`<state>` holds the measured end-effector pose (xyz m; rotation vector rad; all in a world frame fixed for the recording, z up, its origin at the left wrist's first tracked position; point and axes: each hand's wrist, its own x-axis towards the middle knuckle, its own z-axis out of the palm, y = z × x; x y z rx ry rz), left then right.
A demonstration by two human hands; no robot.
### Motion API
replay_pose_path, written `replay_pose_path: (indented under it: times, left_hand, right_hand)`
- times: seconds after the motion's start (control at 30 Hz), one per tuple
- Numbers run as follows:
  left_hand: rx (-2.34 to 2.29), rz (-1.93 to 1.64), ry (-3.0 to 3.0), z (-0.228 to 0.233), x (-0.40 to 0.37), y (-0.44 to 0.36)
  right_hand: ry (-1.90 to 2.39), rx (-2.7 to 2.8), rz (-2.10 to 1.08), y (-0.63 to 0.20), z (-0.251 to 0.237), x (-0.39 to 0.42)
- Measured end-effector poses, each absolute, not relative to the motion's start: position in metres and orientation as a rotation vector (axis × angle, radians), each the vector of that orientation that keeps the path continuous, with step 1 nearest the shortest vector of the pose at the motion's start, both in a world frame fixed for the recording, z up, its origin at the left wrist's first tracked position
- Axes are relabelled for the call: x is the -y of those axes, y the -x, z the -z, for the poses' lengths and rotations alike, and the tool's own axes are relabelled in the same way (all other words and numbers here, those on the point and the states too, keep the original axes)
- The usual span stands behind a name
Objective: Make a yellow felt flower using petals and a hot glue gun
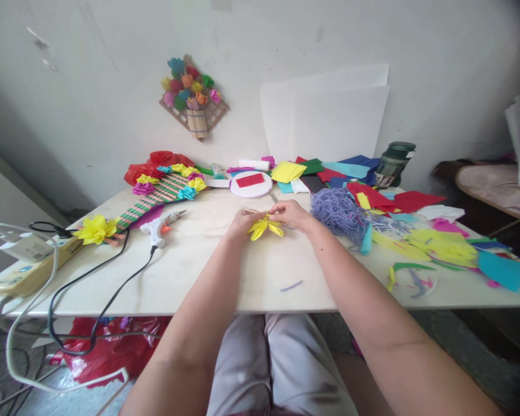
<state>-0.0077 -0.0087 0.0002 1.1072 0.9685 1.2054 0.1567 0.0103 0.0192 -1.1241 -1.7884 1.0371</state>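
Over the middle of the table, a yellow paper flower [266, 229] hangs with its petals spread toward me. My left hand [245, 221] pinches it from the left side. From the right, my right hand [289, 214] has its fingers closed on the flower's gathered top, close to the left fingertips. Just behind the hands lies a white oval disc [251, 185] with a red paper rectangle [250, 180] on it. A short piece of purple yarn [292, 286] lies on the table in front of the hands.
A glue gun [156, 230] with its cord lies to the left, near a power strip [30, 271] and a decorated striped fan [160, 196]. On the right are a purple yarn heap [338, 211], coloured paper scraps [442, 245] and a dark green jar [394, 164].
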Motion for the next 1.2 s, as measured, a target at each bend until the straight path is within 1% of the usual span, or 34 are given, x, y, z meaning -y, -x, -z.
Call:
replay_pose_path:
  times: [0.07, 0.23, 0.53, 0.7, 0.83, 1.07, 1.2]
  left_hand:
    - [-0.965, -1.205, -1.111, 0.001, 0.008, 0.009]
    - [-0.94, -1.211, -1.115, 0.002, 0.006, 0.01]
    - [-0.94, -1.164, -1.122, 0.0, 0.007, 0.012]
    - [-1.012, -1.16, -1.084, 0.0, 0.007, 0.012]
    - [-0.981, -1.159, -1.088, 0.003, 0.004, 0.013]
    - [-0.96, -1.039, -1.161, -0.002, 0.009, 0.014]
    - [-0.983, -1.054, -1.131, -0.004, 0.012, 0.013]
  right_hand:
    - [1.064, 1.829, -1.029, -0.158, -0.021, -0.011]
    - [0.903, 1.969, -0.792, -0.159, -0.016, -0.018]
    - [0.867, 2.054, -0.48, -0.157, -0.013, -0.021]
    - [0.914, 2.048, -0.433, -0.156, -0.012, -0.023]
    - [0.964, 2.032, -0.442, -0.156, -0.012, -0.022]
    - [1.021, 2.042, -0.375, -0.156, -0.016, -0.018]
    - [1.033, 2.049, -0.344, -0.155, -0.017, -0.016]
